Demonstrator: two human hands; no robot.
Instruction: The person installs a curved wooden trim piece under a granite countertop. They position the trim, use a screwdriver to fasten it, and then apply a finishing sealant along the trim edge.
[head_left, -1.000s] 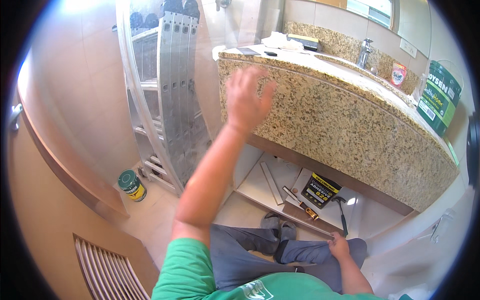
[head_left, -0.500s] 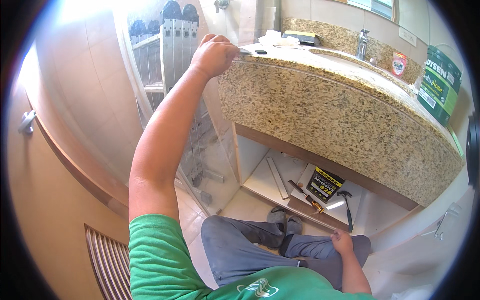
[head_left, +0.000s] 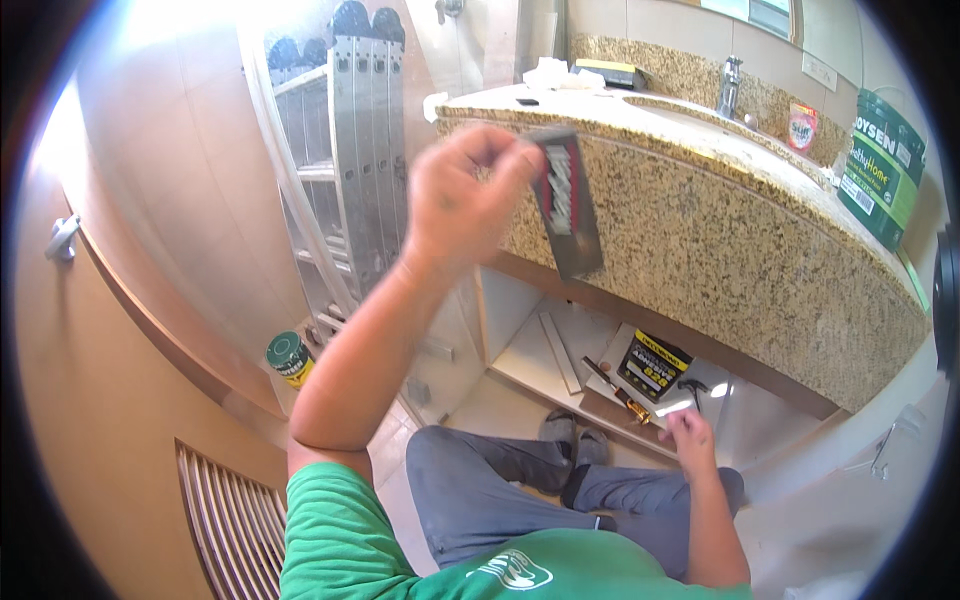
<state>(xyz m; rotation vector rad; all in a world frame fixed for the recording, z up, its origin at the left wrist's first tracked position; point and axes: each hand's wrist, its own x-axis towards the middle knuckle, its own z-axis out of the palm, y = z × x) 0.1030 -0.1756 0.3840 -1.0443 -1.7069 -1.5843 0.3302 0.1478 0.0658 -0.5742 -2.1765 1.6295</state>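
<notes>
Head view: a flat grey strip [head_left: 575,240] with a red-edged, pale-patterned face is held in the air by the left hand [head_left: 460,195], in front of the speckled granite desk [head_left: 720,245] and below the level of its top edge. The left grip is closed as a pinch: the strip's upper end is clasped between thumb and fingers, and the lower end is left hanging free, tilted slightly to the right. The strip is judged to be light and stiff, since its edges are seen to be straight although it is supported at one end only. Its smooth face may prove slippery, and its thin edges may be sharp; these properties cannot be confirmed by sight. Hold should be taken at the end, across the broad faces, with the long edges kept clear of the fingertips. The right hand [head_left: 692,443] is positioned low, near the hammer [head_left: 691,384] in the open cabinet [head_left: 516,368]; its fingers are curled, and whether anything thin is grasped cannot be told.
</notes>
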